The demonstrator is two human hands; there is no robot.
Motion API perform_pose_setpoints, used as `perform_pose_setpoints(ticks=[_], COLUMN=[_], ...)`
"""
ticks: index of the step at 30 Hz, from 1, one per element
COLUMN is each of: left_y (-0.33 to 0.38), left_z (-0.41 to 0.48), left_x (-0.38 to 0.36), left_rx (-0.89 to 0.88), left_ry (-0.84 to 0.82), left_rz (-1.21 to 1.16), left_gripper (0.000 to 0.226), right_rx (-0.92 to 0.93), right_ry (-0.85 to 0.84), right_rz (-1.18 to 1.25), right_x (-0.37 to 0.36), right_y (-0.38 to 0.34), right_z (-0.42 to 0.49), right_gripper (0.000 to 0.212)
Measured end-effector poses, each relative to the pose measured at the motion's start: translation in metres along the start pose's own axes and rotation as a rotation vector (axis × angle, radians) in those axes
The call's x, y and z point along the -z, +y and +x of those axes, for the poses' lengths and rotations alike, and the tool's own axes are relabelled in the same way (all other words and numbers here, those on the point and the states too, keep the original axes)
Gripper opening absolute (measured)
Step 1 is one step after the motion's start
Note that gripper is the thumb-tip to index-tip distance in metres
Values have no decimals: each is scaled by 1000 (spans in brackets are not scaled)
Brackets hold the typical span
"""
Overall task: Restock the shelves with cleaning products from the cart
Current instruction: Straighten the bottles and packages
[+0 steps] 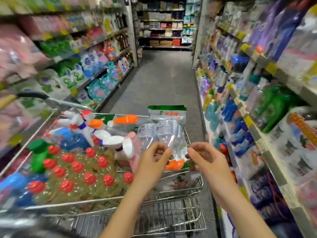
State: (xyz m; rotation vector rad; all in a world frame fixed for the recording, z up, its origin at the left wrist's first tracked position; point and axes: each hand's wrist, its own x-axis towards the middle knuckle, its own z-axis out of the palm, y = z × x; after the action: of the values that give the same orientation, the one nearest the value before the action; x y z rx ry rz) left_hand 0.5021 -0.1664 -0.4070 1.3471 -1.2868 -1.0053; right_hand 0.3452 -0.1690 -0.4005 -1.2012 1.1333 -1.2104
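Observation:
A clear plastic pack of bottles (pixel 165 129) with a green top band and an orange cap at its lower end is held upright over the wire cart (pixel 171 203). My left hand (pixel 152 160) pinches its lower left edge. My right hand (pixel 204 160) pinches its lower right edge. The cart holds several yellowish bottles with red caps (pixel 77 176), white spray bottles (pixel 103 134), a green bottle (pixel 39 155) and blue bottles (pixel 73 141).
Stocked shelves run along both sides of the aisle: detergent bags on the left shelves (pixel 96 73), spray and cleaner bottles on the right shelves (pixel 257 121). Grey floor (pixel 163 79) stretches ahead to a far shelf wall (pixel 163 24). The cart sits close to the right shelves.

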Motion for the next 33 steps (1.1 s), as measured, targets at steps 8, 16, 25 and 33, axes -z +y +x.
perform_pose_setpoints(ticks=[8, 16, 25, 33], left_y=[-48, -81, -113, -127], left_z=[-28, -27, 18, 40], left_x=[123, 233, 267, 262], left_rx=[95, 122, 142, 222], left_ry=[190, 191, 56, 67], left_rz=[86, 52, 139, 227], left_gripper=[12, 5, 12, 10], right_rx=[-159, -290, -345, -213], right_ry=[-122, -128, 18, 5], right_rz=[-4, -178, -381, -697], right_x=[-120, -227, -260, -261], right_y=[39, 90, 132, 149], right_z=[0, 20, 67, 86], right_gripper=[8, 18, 75, 46])
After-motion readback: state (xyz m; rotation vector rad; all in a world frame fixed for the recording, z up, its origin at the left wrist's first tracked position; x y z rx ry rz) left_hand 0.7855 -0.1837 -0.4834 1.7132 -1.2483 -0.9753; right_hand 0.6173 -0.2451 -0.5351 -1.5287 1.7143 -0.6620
